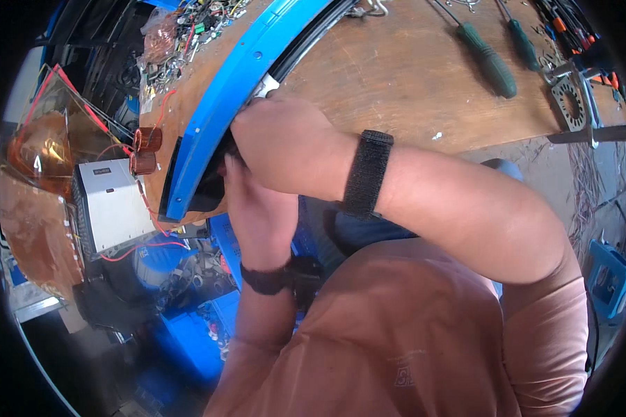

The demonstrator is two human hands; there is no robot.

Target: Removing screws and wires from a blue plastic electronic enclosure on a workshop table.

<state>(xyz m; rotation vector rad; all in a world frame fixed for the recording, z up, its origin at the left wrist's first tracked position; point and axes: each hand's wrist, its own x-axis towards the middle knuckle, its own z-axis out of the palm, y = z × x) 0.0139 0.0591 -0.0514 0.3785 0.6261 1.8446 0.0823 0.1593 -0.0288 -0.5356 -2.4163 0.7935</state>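
A long blue panel [219, 115] with a black edge runs from the top of the view down to the left end of the wooden bench. Both of my hands are at its near side. My right hand [282, 132] is closed, knuckles up, against the panel's inner edge, and what its fingers grip is hidden. A small white piece [266, 85] shows just beyond its knuckles. Below it, my left hand [263, 212] reaches up to the black part of the panel. Its fingers are mostly hidden behind the right hand and the panel. Each wrist wears a black strap.
On the wooden bench [396, 83] lie two green-handled screwdrivers [490, 62] [525, 48]. A metal clamp-like tool [570, 104] sits at the right edge. Loose electronic parts [188, 48] heap at the far left. A white box [115, 205], copper coils [145, 149] and blue bins [198, 340] are left.
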